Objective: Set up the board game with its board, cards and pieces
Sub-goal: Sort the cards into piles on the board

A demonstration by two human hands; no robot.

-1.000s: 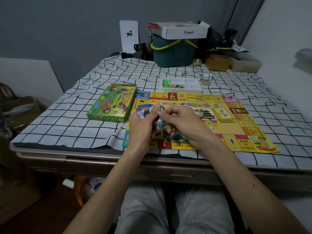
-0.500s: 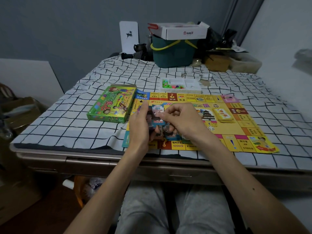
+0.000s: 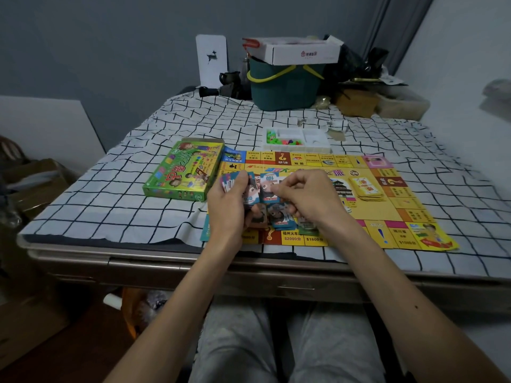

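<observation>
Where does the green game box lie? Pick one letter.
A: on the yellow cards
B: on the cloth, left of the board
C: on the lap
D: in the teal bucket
B: the green game box lies on the checked cloth at the left edge of the board.

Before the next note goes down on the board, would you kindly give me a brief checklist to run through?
1. Board unfolded flat on the cloth: ok.
2. Left hand grips the fan of notes: ok.
3. Right hand pinches only one sheet, the 100 note: cannot tell.
4. Sorted piles under the hands are neat: cannot tell, partly hidden.
5. Yellow card stack placed on the board: ok.
6. Pieces moved from the tray onto the board: not ok, they lie in the tray.
</observation>
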